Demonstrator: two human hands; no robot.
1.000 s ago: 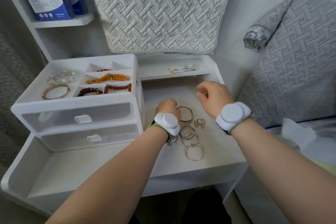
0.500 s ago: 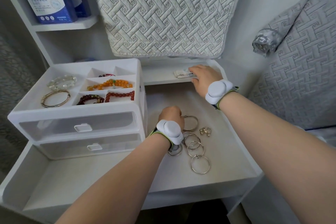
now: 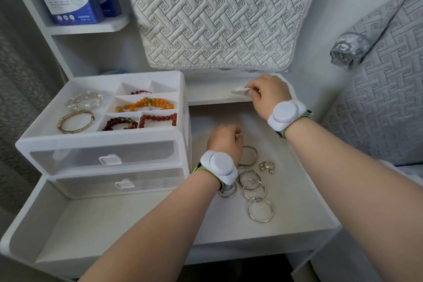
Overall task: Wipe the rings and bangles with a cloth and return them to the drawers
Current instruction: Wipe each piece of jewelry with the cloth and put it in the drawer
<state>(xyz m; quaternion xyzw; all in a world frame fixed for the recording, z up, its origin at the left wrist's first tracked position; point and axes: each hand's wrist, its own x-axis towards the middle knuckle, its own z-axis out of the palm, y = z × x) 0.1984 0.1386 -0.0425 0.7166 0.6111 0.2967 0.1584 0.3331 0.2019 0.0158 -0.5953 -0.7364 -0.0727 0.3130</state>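
The right hand (image 3: 269,95) is up at the raised ledge (image 3: 212,98) at the back of the table, thumb and fingertips (image 3: 251,90) pinched closed on a small pale cloth (image 3: 239,91). The cloth sticks out to the left of the fingertips and rests on the ledge.

The left hand (image 3: 225,142) sits lower, over the tabletop (image 3: 297,201), with its back up and its fingers (image 3: 237,132) curled under. From here I cannot tell whether they have hold of anything. A wide silver bangle (image 3: 249,155) lies flat just to the right of that hand, its left edge tucked under the knuckles. Nearer the person, behind the curled fingers and beside the wrist, lies a run of thin silver bangles (image 3: 253,186), overlapping one another, with the largest hoop (image 3: 260,209) closest to the table's front edge. A small knot of rings (image 3: 266,165) lies to the right of the wide bangle, apart from it, and another ring (image 3: 227,193) lies directly beneath the left wrist.

To the left of the left hand stands a white drawer unit (image 3: 103,160), both drawers shut, its open top tray holding beaded bracelets (image 3: 146,104) and two more bangles.
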